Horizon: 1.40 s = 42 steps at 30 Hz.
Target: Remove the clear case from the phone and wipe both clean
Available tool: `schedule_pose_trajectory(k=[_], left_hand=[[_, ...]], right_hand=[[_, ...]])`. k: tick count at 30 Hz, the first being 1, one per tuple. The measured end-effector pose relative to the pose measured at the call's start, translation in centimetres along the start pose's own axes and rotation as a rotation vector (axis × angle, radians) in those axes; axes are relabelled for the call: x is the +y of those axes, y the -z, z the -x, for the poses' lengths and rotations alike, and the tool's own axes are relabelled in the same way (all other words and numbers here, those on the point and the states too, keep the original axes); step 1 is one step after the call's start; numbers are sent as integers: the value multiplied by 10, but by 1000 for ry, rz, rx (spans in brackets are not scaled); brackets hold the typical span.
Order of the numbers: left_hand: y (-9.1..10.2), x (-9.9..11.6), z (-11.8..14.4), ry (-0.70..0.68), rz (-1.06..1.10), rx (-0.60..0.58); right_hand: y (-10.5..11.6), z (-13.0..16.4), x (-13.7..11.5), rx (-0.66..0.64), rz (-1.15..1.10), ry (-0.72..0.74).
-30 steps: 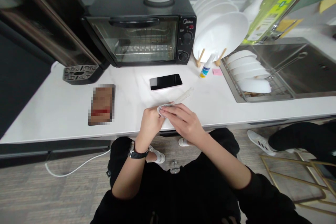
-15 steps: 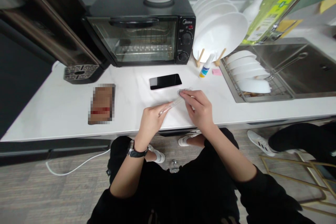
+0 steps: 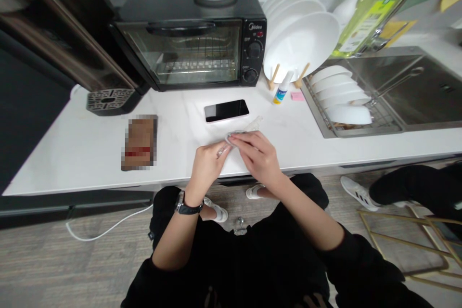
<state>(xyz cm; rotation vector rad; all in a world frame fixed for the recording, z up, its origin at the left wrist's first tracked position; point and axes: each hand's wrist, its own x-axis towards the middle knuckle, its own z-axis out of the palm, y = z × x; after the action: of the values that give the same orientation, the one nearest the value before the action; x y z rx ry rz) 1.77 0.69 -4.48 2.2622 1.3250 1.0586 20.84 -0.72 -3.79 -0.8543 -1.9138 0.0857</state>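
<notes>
A: Checking hands. Left hand pinches the near end of a slim clear rod, fingers closed on it. Right hand presses a small white wipe around the rod's middle, fingers curled shut over it.

B: Where's the rod sitting?

A: Low over the white tabletop, just in front of the black phone. Far tip pokes out past the right hand, toward the phone. Can't tell if the tip touches the surface.

B: Handling?

A: Looks light, stiff, thin. Clear, glass or plastic, can't tell which; treat as breakable. Likely slippery if the wipe is damp. Best hold is the near end, pinched between thumb and fingertips, other hand supporting mid-length so it doesn't flex or snap.

B: Wipe?

A: Soft, bunches up, almost no weight. Mostly hidden under the fingers.

B: Anything close by?

A: Small spray bottle and a rack of white plates beyond the phone, toaster oven at the back. Sink with bowls to the right. All well apart from the hands.
</notes>
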Motion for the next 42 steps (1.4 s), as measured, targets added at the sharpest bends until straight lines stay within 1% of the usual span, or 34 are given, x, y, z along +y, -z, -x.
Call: schedule_pose_trajectory(k=[3,6,8,10,12,14,17,19,22,25,27,31,33,35,37,39,42], left_hand=[[1,4,1,44,86,-12],[0,4,2,74,101,-23],[0,4,2,79,95,-24],[0,5,2,78,91,-20],[0,5,1,69,84,-14],[0,4,0,52,56,-6],[0,0,0,26,-49,0],[-1,-5,0,8,-110,-8],[-2,-9,0,-15,-157,-20],[-3,-8,0,-32,-178,2],[-2,-4,0,-28,-126,13],[-1,4,1,27,45,-4],[0,6,2,51,81,-17],[1,6,2,66,85,-24],[1,6,2,73,79,-26],[1,6,2,76,80,-24],[0,6,2,65,98,-22]], right_hand=[[12,-4,22,92,81,-61],[21,-7,39,145,141,-109],[23,-8,44,160,151,-114],[22,-8,42,177,152,-109],[16,-7,34,180,141,-108],[6,-4,19,147,107,-93],[-11,0,-8,78,18,-21],[-19,4,-24,59,-20,37],[-24,7,-32,28,-28,60],[-20,7,-24,-8,-12,56],[-13,6,-11,1,6,37],[5,0,20,98,91,-40],[14,-4,34,142,134,-73],[20,-6,43,155,155,-105],[24,-7,48,151,157,-126],[23,-7,48,152,150,-132],[17,-4,36,153,131,-130]])
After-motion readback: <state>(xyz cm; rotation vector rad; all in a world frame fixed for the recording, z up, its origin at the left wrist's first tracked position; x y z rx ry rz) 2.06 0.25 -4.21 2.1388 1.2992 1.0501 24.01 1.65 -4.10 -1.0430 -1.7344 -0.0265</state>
